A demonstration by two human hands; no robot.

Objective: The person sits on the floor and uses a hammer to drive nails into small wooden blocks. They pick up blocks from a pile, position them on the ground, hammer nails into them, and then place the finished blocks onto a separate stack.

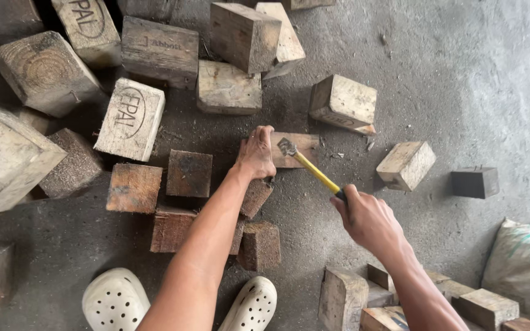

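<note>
My left hand [256, 153] grips the left end of a flat wooden block [295, 147] lying on the concrete floor. My right hand [368, 217] holds a hammer [311, 167] by its yellow handle. The hammer's metal head rests on the top of that block, right beside my left hand. Several weathered wooden blocks lie around the held one.
A heap of pale blocks [129, 116] fills the upper left. Dark brown blocks [189, 173] lie under my left arm. Loose blocks [405, 164] and a dark one [475, 182] sit to the right. A sack [526, 263] is at lower right; my white clogs [115, 301] at the bottom.
</note>
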